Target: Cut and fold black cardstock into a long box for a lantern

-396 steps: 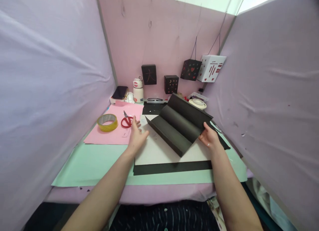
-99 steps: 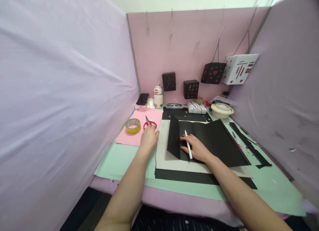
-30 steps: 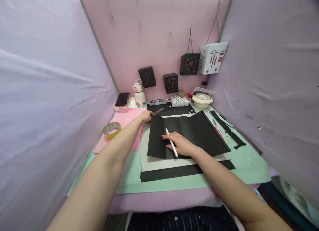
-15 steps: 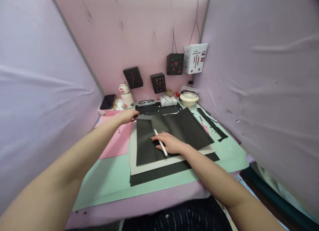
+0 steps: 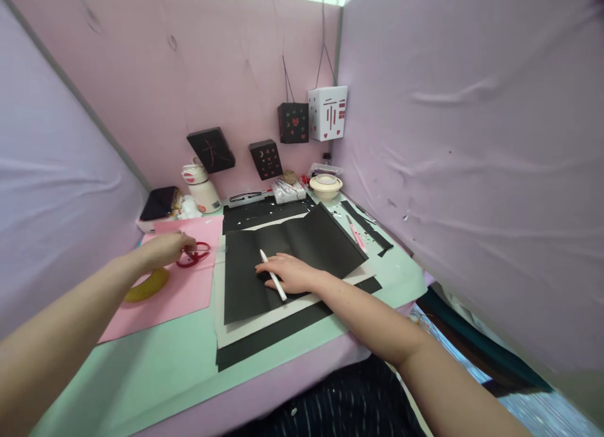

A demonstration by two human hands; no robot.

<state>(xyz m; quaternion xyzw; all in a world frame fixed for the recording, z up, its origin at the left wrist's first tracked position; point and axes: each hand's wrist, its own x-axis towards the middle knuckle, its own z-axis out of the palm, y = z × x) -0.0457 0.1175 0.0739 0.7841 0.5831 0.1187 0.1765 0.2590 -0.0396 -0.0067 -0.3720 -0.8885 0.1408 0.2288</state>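
My left hand point(image 5: 175, 245) is closed on red-handled scissors point(image 5: 200, 251) above a pink sheet point(image 5: 189, 295) at the left. A yellow tape roll point(image 5: 148, 285) lies on that sheet beneath my left forearm. My right hand point(image 5: 287, 272) rests on a creased black sheet point(image 5: 243, 292), with a white pen point(image 5: 273, 275) held between its fingers. Under the black sheet are a pale grey sheet point(image 5: 220, 324) and another black sheet point(image 5: 264, 342).
A pink craft knife point(image 5: 357, 236) and black strips point(image 5: 365, 226) lie at the right. Along the back stand a white bottle point(image 5: 202, 188), a box of white pens point(image 5: 289, 190) and a cream bowl point(image 5: 325, 186). Decorated boxes point(image 5: 293, 122) hang above.
The view has turned to the right. My left hand has moved from the black sheet's top left corner to above the pink sheet with the scissors. The tape roll now shows.
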